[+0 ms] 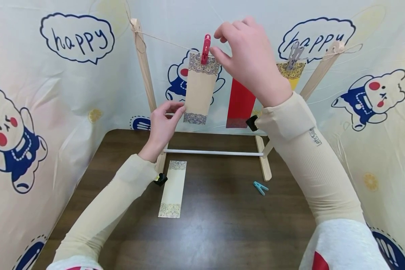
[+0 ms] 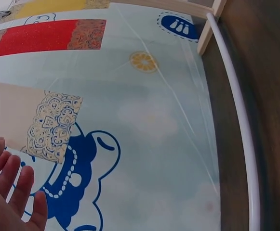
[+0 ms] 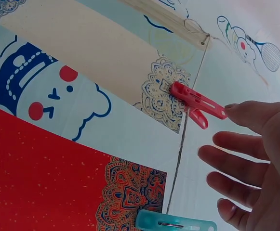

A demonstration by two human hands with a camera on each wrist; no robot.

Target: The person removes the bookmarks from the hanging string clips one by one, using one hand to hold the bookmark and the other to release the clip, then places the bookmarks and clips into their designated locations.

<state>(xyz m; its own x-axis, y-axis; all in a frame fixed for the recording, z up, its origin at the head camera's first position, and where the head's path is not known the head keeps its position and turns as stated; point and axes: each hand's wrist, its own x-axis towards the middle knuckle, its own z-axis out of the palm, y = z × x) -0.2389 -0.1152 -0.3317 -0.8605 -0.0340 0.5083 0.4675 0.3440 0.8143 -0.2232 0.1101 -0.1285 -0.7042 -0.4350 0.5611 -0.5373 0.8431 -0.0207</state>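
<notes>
A beige paper bookmark (image 1: 199,90) with lace-patterned ends hangs from a string, clipped at its top by a red clothespin (image 1: 206,48). My left hand (image 1: 163,123) pinches the bookmark's left edge low down, thumb in front; its other fingers are loosely extended in the left wrist view. Close to the clothespin's handle is my right hand (image 1: 248,56), its fingers apart and nothing gripped. In the right wrist view the thumb (image 3: 255,114) is at the handle end; I cannot tell whether it touches. A red bookmark (image 3: 48,178) hangs alongside, under a teal clothespin (image 3: 176,222).
Wooden posts (image 1: 143,63) carry the string (image 1: 168,43), with a white rod (image 1: 212,152) between their feet. A yellow bookmark (image 1: 291,71) hangs by a grey clothespin (image 1: 294,56). A cream bookmark (image 1: 173,189) and a blue clothespin (image 1: 260,188) lie on the brown table (image 1: 222,225).
</notes>
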